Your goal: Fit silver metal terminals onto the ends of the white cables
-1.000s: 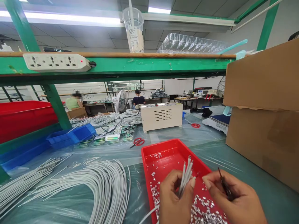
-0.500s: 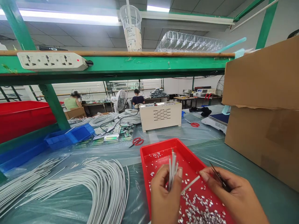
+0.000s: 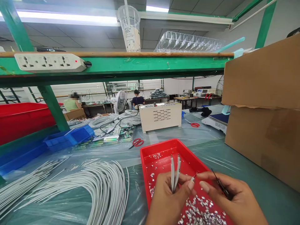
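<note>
Several grey cables stand up out of my left hand, which is closed around them. One cable's end pokes out between its thumb and index finger, with thin red wire at the tip. Close to that tip are the thumb and index finger of my right hand; the same hand holds dark pointed tweezers against its other fingers. Both hands are over a red tray scattered with silvery scraps.
Grey cable bundles lie at left. Red-handled scissors are beyond the tray, before a beige machine. Cardboard boxes and a scale stand at right. A green shelf crosses above. Two people sit far back.
My left hand has turned, bringing one cable's end up between its thumb and index finger. My right hand's fingertips have moved from along a cable to near its red-wired tip.
</note>
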`<state>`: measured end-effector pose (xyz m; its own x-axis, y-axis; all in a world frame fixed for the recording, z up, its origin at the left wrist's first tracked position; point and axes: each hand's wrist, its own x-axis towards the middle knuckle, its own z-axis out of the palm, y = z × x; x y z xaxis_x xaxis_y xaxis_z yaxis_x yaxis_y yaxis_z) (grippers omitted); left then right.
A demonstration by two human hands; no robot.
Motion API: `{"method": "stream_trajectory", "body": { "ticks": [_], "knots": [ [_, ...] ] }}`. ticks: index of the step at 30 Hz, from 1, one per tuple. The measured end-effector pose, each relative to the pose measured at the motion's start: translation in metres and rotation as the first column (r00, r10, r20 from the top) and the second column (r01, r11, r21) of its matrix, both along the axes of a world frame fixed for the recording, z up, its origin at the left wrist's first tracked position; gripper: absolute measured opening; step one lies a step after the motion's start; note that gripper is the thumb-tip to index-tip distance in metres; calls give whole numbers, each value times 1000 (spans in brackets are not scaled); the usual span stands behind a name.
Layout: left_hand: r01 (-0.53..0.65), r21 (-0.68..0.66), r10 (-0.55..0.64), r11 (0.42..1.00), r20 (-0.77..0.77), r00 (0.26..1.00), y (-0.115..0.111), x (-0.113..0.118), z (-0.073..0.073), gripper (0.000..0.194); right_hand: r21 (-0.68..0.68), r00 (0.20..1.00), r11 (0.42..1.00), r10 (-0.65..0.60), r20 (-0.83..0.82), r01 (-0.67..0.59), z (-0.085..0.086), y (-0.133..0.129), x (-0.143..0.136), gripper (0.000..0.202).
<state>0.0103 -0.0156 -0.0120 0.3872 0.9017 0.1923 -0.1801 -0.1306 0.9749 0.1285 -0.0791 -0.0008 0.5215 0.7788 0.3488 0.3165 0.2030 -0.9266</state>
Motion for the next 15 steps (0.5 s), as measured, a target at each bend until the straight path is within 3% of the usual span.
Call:
{"method": "stream_trajectory", "body": {
  "ticks": [5, 10, 15],
  "knots": [
    [-61, -32, 61, 998, 28, 998, -4, 4, -5, 15, 125, 998, 990, -64, 26, 61, -3, 2, -6, 9],
    [-26, 0, 26, 1000, -19, 999, -8, 5, 1, 5, 128, 985, 988, -105, 136, 88, -4, 1, -6, 8],
    [-179, 25, 181, 983, -82, 980, -8, 7, -4, 13, 86, 946, 988, -145, 288, 126, -4, -1, -4, 13]
  ]
}}
